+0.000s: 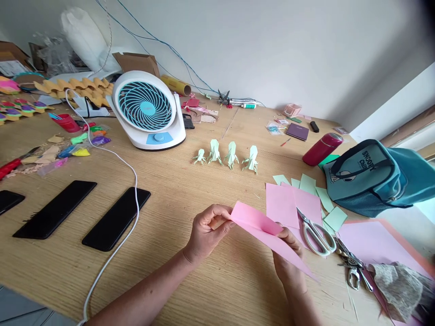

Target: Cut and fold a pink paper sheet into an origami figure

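Observation:
A sheet of pink paper (261,226), creased across its middle, is held up above the table between both hands. My left hand (209,231) pinches its left corner between thumb and fingertips. On the other side my right hand (288,256) grips the sheet, its lower fingers partly hidden behind the paper. Several pale green folded paper figures (231,155) stand in a row beyond my hands. Just right of the held sheet lie more pink paper sheets (281,203), with white-handled scissors (317,235) resting on them and green paper pieces (307,184) around.
A white fan (146,111) stands at the back left. Black phones (115,219) lie at left, crossed by a white cable (113,258). At right are a red bottle (322,149), a teal bag (367,176), metal tools (353,262) and a grey cloth (397,290).

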Action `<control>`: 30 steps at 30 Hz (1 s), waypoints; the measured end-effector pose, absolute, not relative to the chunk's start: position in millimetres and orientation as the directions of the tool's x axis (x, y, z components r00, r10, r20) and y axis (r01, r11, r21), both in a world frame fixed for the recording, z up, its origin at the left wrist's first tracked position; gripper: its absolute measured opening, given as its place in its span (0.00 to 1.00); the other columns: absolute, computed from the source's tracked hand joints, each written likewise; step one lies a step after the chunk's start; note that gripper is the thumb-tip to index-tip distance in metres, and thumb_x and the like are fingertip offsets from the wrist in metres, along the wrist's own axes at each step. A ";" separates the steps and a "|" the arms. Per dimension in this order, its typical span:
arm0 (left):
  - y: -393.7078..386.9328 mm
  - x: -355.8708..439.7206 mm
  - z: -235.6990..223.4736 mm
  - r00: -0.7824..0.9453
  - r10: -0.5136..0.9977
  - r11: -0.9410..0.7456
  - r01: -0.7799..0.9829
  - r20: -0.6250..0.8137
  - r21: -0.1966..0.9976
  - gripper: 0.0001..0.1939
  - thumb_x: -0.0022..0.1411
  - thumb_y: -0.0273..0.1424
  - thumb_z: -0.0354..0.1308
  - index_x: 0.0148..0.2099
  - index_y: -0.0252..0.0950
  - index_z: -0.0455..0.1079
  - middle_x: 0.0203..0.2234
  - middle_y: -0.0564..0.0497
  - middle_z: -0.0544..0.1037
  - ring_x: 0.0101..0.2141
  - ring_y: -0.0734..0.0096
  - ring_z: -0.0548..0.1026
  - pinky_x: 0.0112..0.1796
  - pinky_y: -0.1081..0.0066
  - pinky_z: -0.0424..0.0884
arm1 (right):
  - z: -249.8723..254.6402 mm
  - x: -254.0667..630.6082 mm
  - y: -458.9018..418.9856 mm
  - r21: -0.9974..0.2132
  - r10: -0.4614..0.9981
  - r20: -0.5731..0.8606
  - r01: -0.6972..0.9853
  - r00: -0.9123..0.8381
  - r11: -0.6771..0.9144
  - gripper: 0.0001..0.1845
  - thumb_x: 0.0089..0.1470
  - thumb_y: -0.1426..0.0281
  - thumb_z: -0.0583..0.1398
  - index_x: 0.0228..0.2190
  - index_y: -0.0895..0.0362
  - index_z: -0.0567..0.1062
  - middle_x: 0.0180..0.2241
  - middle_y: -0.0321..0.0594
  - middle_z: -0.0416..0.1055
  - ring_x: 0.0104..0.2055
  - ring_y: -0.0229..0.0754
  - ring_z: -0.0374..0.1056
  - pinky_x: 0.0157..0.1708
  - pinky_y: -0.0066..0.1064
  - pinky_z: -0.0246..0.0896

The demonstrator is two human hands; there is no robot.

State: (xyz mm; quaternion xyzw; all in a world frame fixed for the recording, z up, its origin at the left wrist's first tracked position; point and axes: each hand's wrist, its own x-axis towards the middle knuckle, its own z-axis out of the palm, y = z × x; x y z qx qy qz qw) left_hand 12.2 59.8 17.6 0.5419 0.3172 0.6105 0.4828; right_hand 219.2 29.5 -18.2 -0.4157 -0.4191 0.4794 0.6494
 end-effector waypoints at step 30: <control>54.0 12.3 17.2 0.114 0.942 -0.283 -0.243 0.317 0.928 0.06 0.62 0.26 0.64 0.41 0.37 0.81 0.37 0.49 0.84 0.37 0.67 0.81 0.41 0.72 0.75 | -21.6 219.9 31.4 -0.940 0.943 0.230 -0.194 0.239 0.279 0.08 0.44 0.65 0.72 0.26 0.50 0.78 0.25 0.35 0.69 0.30 0.43 0.67 0.27 0.31 0.63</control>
